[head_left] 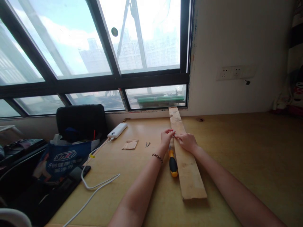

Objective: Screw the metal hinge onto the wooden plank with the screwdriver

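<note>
A long wooden board [189,170] lies lengthwise on the table, its far end by the window. Over its left edge, my left hand [167,136] pinches with fingertips at something small and shiny, too tiny to name. My right hand [187,142] rests on the board, its fingertips closed at the same spot, almost meeting the left ones. Just below them is a screwdriver [173,164] with a black and yellow handle, lying along the board's left side; its tip is hidden near my left hand. A few screws [147,145] lie on the table to the left.
Left of the screws is a thin square wood piece [130,144]. A white power bank [117,130] with a white cable [104,183] lies farther left. A black chair [80,121] and a blue bag [63,160] stand beside the table [241,164]. Window and wall bound the back.
</note>
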A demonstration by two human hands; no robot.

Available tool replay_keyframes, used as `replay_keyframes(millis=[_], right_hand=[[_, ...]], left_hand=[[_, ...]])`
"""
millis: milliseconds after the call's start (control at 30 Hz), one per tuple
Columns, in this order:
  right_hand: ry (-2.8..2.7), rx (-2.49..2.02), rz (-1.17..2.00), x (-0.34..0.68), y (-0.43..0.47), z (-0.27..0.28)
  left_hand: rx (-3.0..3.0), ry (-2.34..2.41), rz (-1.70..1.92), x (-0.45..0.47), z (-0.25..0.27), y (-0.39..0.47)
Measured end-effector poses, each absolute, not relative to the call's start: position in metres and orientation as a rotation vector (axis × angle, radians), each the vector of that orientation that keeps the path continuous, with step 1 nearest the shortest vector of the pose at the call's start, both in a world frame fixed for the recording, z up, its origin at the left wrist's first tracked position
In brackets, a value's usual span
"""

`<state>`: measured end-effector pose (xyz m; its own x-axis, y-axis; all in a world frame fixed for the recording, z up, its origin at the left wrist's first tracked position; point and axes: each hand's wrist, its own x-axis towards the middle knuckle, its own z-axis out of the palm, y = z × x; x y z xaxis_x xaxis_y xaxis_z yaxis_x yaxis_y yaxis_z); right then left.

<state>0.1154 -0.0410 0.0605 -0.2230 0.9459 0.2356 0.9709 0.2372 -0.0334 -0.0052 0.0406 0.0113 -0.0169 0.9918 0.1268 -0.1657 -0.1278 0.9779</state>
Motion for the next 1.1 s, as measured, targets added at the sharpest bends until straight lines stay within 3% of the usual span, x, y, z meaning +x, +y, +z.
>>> replay_keyframes(millis=[233,1100], right_hand=[[-2.307,-1.820,-0.155,0.1170,-0.0414,0.0612],[-2.272,-1.852,-0.162,0.1157,-0.0399,0.0594]], left_hand=[[1.288,1.058,1.514,-0.0044,0.0100,0.0388],[1.180,0.949,1.454,-0.0030,0.0060,0.0383]])
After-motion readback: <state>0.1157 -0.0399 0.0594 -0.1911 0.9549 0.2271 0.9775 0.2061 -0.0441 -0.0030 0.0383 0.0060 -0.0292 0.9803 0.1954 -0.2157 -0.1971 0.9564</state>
